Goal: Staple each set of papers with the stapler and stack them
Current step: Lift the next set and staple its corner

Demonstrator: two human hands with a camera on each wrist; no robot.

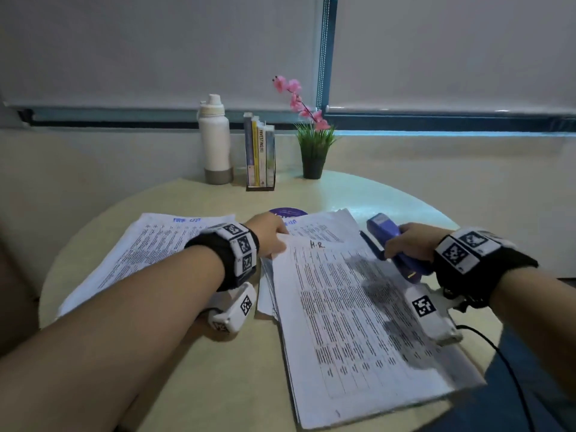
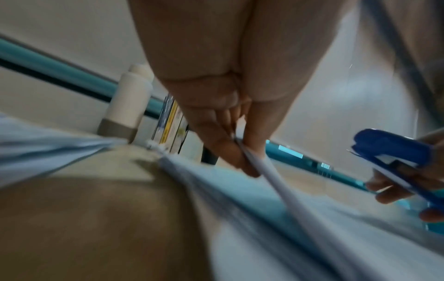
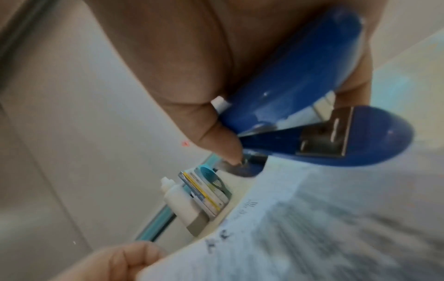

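Right now your left hand (image 1: 270, 233) pinches the top set (image 1: 352, 310) by its far corner, prob. lifting it for stapling; your right hand (image 1: 411, 241) grips the stapler (image 1: 393, 244) just beside that set, w/ the done stack (image 1: 149, 254) under your left forearm.

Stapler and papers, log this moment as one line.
left hand pinches top paper set corner | right hand holds stapler beside it | not yet stapled

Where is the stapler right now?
In the head view, the blue stapler is gripped in the right hand, off the right edge of the paper set.
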